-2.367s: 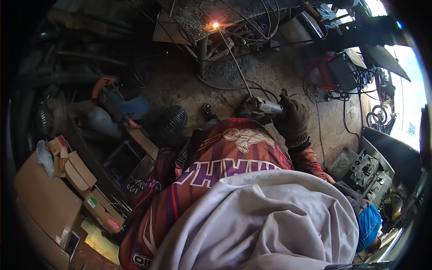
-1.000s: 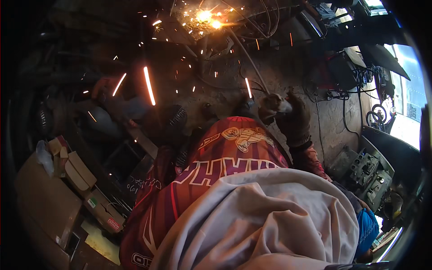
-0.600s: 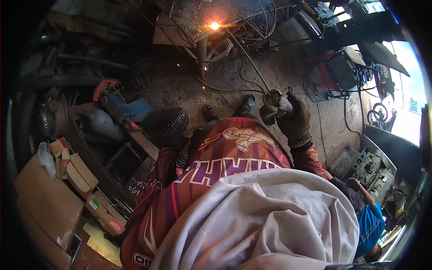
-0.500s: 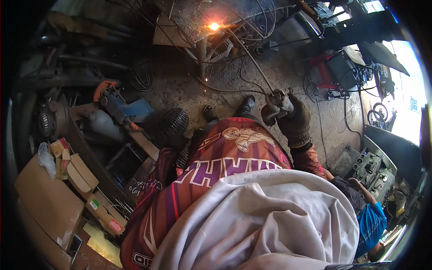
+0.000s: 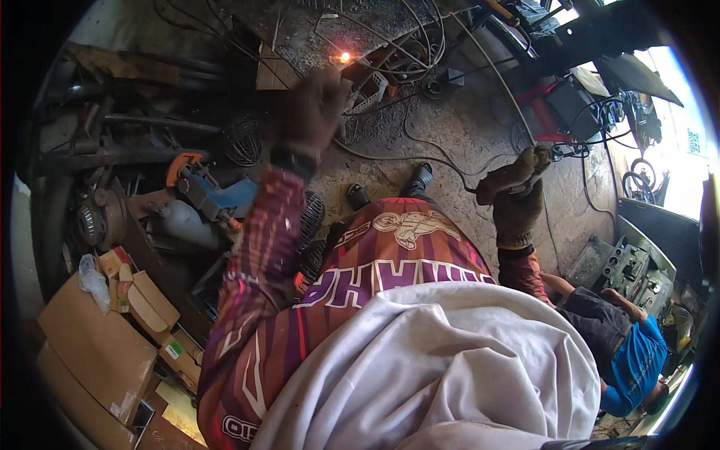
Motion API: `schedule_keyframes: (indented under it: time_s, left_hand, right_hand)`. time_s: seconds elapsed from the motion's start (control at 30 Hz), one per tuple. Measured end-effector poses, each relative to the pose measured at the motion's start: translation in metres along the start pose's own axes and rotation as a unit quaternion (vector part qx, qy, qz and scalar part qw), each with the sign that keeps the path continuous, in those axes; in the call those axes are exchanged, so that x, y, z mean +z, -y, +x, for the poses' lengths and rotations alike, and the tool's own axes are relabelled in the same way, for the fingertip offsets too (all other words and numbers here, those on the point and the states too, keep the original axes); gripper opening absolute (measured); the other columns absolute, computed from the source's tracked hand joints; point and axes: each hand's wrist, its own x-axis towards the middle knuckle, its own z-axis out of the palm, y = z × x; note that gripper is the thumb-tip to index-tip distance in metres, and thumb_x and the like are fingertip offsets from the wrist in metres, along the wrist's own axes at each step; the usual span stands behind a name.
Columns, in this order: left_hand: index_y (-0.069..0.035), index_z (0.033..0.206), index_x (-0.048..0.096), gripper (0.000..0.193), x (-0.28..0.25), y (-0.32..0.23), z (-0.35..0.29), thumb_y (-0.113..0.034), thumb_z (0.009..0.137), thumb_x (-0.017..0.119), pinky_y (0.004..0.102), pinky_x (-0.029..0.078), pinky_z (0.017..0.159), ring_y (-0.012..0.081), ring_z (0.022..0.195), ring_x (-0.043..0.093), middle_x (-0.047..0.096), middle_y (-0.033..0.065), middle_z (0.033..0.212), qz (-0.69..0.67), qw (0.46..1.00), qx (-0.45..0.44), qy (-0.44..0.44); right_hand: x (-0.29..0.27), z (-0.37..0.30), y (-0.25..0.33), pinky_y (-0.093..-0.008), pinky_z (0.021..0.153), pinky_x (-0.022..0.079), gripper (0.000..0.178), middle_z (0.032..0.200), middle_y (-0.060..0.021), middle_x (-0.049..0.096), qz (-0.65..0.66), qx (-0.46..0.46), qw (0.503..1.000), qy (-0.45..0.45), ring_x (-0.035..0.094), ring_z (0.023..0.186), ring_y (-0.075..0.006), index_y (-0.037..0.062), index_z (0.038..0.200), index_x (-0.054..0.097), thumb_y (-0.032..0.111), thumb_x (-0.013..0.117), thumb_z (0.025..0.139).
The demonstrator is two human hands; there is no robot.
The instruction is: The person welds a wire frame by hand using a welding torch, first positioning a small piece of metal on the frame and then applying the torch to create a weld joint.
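Observation:
My right hand (image 5: 517, 184), in a worn brown glove, is closed in front of my right side. From its fingers a long thin rod (image 5: 496, 71) slants up and to the left. Whatever grips the rod's near end is mostly hidden by the glove. My left hand (image 5: 309, 109), also gloved, reaches forward over the near edge of the metal work table (image 5: 300, 30). Its fingers are dark and blurred, so I cannot make out whether they hold anything. Just past them, a bright orange glowing spot (image 5: 344, 57) burns at the table's edge. The rod's far end lies away from that spot.
Cables (image 5: 390, 156) cross the floor. A blue and orange clamp-like tool (image 5: 217, 187) and cardboard boxes (image 5: 105, 330) lie at left. A red-framed machine (image 5: 551, 112) stands at right. A person in a blue shirt (image 5: 634, 367) crouches at lower right.
My left arm has come up from beside my body and reaches toward the glowing spot. My right hand has shifted right, and the rod has swung away from the spot. Sparks have dwindled.

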Motion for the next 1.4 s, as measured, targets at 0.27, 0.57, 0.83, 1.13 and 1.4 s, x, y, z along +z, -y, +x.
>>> schedule_keyframes:
  time_s: [0.27,0.57,0.83,1.13,1.4]
  left_hand:
    - [-0.001,0.103,0.071,0.07,0.004,0.073,0.193,-0.064,0.095,0.044,0.0545,0.05,0.082,0.0467,0.096,0.065,0.068,0.0281,0.101,0.36,0.932,-0.042,0.02]
    - [-0.012,0.111,0.071,0.044,0.016,0.109,0.198,-0.051,0.095,0.057,0.0439,0.053,0.089,0.0368,0.101,0.068,0.072,0.0165,0.104,0.209,0.976,-0.055,0.02]
    - [-0.013,0.113,0.07,0.044,0.01,0.071,0.185,-0.05,0.095,0.054,0.0508,0.053,0.087,0.0428,0.103,0.066,0.07,0.0221,0.106,0.274,0.959,-0.058,0.047]
    - [-0.009,0.114,0.071,0.043,0.012,0.062,0.171,-0.045,0.097,0.054,0.0499,0.051,0.092,0.0422,0.108,0.064,0.068,0.0232,0.116,0.288,0.955,-0.071,0.032]
    - [-0.008,0.113,0.071,0.047,0.015,0.063,0.176,-0.048,0.1,0.051,0.0508,0.051,0.088,0.0429,0.104,0.065,0.068,0.0242,0.111,0.334,0.94,-0.063,0.006]
  right_hand:
    - [-0.012,-0.007,0.007,-0.0341,0.077,0.053,0.036,0.097,-0.0069,0.068,-0.047,0.002,0.998,-0.048,0.068,0.088,-0.0204,0.0052,0.112,0.057,0.002,0.069,0.078]
    - [-0.021,-0.008,-0.004,-0.0358,0.076,0.053,0.035,0.094,-0.0086,0.068,-0.083,0.044,0.994,-0.058,0.069,0.087,-0.023,0.0067,0.109,0.058,0.005,0.068,0.076]
    - [-0.016,0.007,-0.007,-0.0344,0.076,0.053,0.032,0.096,-0.0075,0.068,0.039,0.056,0.994,-0.081,0.068,0.088,-0.0234,0.0064,0.111,0.058,0.007,0.066,0.081]
    - [-0.048,0.113,0.035,-0.0368,0.071,0.056,0.038,0.106,-0.0092,0.064,0.285,0.042,0.954,-0.079,0.067,0.091,-0.0204,0.0064,0.124,0.051,0.017,0.069,0.093]
    - [-0.081,0.295,0.042,-0.0308,0.073,0.057,0.02,0.096,-0.0057,0.064,0.3,-0.002,0.927,-0.224,0.067,0.087,-0.0173,0.0078,0.111,0.061,0.022,0.062,0.097]
